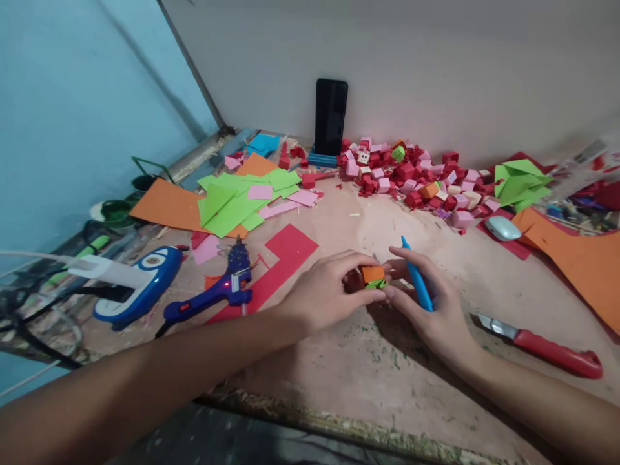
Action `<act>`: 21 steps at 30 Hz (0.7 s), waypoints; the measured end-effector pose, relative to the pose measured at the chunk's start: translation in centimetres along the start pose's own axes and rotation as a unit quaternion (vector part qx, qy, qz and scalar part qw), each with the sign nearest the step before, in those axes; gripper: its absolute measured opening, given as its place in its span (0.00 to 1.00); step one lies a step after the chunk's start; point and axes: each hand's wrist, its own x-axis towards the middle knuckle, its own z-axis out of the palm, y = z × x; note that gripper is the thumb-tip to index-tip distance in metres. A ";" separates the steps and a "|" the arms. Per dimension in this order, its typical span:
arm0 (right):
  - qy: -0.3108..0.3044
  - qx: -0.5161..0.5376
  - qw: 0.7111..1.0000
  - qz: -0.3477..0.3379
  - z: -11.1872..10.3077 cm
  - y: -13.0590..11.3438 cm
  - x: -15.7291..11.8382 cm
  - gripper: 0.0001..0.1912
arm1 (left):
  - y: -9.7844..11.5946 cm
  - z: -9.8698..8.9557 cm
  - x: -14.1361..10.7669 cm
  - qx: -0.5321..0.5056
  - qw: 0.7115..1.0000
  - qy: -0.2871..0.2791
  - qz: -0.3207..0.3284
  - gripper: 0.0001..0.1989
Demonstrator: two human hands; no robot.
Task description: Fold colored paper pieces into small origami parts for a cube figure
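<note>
The head view shows a small paper block (372,274) pinched between the fingers of both hands, on the near side of the upright phone (330,116) and a little to its right. The block is boxy, with a flat orange face that looks smooth and matte, its edges fairly crisp. Below the orange, bright green paper shows along the lower side in uneven, pointed bits, like folds or cut flaps; which of these I cannot tell. Its left end is hidden behind fingers. The left hand (325,285) is clamped on the block, thumb along the near side and forefinger curled over from the far side. The right hand (438,316) meets it at the other end, fingertips on or right beside the block, and also grips a blue pen (419,284) that slants up with its narrow tip away from the person. The two thumbs come together just by the block's green side. Beyond the hands and to the right of the phone lies a heap of small paper cubes (405,171), mostly red and pink, with a few orange, cream and green ones among them. Left of the phone and nearer the person rests a dark blue glue gun (232,279), a red light glowing on its body; right of the phone, also nearer, lies a red-handled cutter (557,352).
</note>
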 end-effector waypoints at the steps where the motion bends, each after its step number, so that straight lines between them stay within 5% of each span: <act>1: -0.003 0.002 1.000 0.007 -0.1 0.1 0.0 0.25 | -0.1 0.0 0.0 -0.012 1.000 0.002 -0.012 0.17; 7: -0.002 0.026 0.999 0.019 0.0 0.0 0.0 0.24 | -0.4 0.1 -0.1 0.005 1.000 0.017 -0.014 0.16; 12: 0.107 0.057 0.993 -0.006 0.5 -0.3 -0.2 0.27 | 0.0 -0.1 -0.3 0.076 0.996 0.028 0.045 0.12; 16: 0.085 0.062 0.994 -0.024 0.3 0.0 -0.3 0.32 | -0.5 0.0 -0.1 0.098 0.992 0.035 0.072 0.12; 21: 0.066 0.028 0.997 -0.015 0.0 0.1 -0.9 0.19 | -1.4 0.1 0.0 0.108 0.992 0.046 0.050 0.20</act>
